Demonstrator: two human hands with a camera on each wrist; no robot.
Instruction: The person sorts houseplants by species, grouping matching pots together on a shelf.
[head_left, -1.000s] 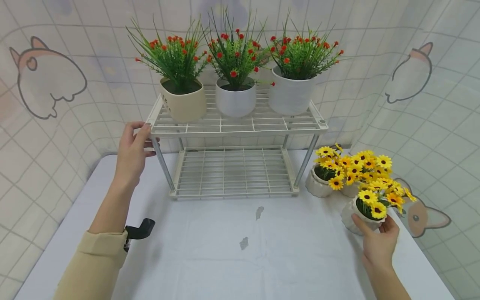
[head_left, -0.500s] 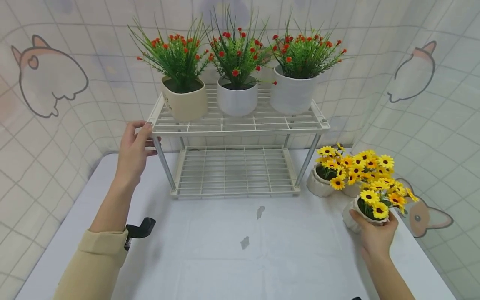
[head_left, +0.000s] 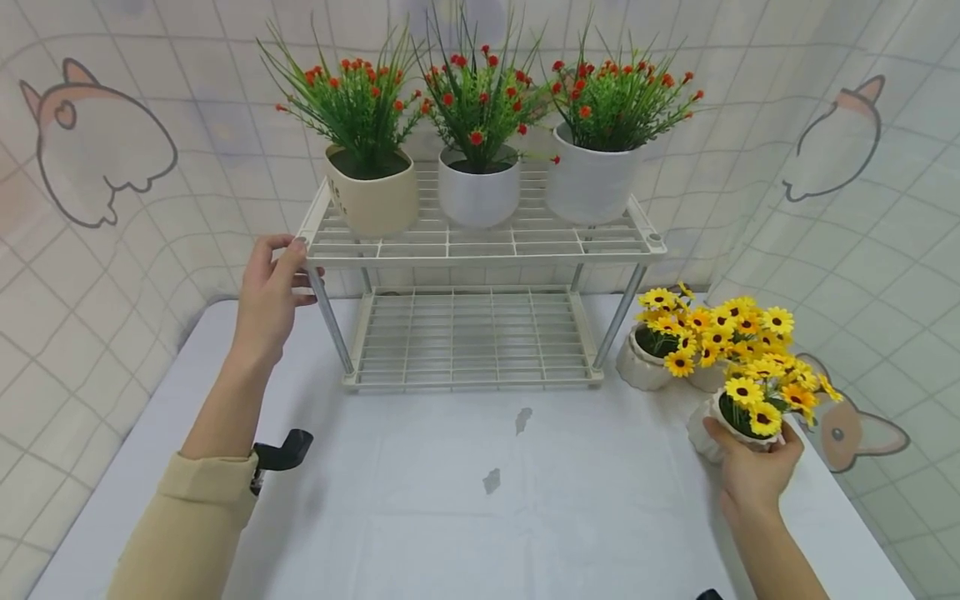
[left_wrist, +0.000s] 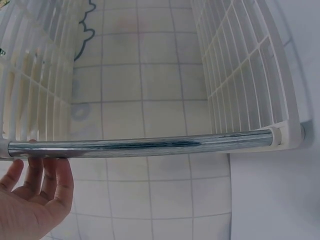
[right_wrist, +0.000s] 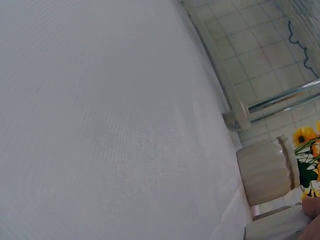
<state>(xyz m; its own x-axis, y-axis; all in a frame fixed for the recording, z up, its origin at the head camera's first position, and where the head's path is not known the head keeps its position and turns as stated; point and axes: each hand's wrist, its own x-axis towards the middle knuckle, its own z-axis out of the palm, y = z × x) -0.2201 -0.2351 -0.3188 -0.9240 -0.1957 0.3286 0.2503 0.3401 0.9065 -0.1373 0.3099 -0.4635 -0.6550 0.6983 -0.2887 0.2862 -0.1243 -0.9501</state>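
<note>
A white two-tier wire rack (head_left: 480, 262) stands at the back of the table. My left hand (head_left: 266, 287) grips its upper left front corner, thumb on top and fingers bent behind the post. In the left wrist view the fingertips lie against the metal post (left_wrist: 150, 148). At the right, my right hand (head_left: 757, 479) holds a white potted plant with yellow daisy-like flowers (head_left: 705, 442), thumb on its near left side and fingers partly hidden behind it. The right wrist view catches only part of that hand, beside the held pot (right_wrist: 277, 225).
Two more pots of yellow flowers stand right of the rack, one (head_left: 643, 367) near its leg and another mostly hidden behind blooms. On the upper tier sit a cream pot (head_left: 375, 200) and two white pots (head_left: 480, 196), all with red flowers. Tiled-pattern cloth surrounds the table.
My right hand has shifted slightly on the flower pot, its thumb staying on the near side. The head view has tilted a little. My left hand keeps its hold on the rack.
</note>
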